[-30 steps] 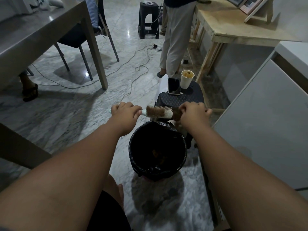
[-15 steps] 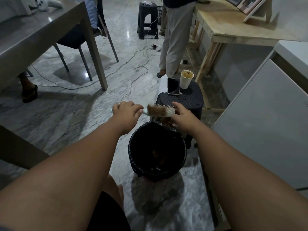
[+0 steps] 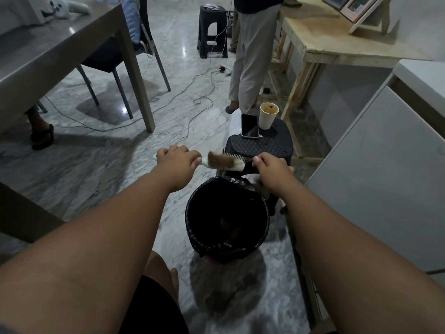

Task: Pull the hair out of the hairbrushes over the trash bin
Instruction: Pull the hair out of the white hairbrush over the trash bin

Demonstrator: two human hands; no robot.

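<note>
- The left hand gripped the handle of the white hairbrush, held level above the far rim of the trash bin.
- The right hand pinched brown hair at the brush's tip (a thick clump sat nearer the handle).

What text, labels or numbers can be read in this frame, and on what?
None legible. The paper cup is plain, the phone screen is dark, the hairbrush shows no brand, and the framed pictures are too blurred to read.
</note>
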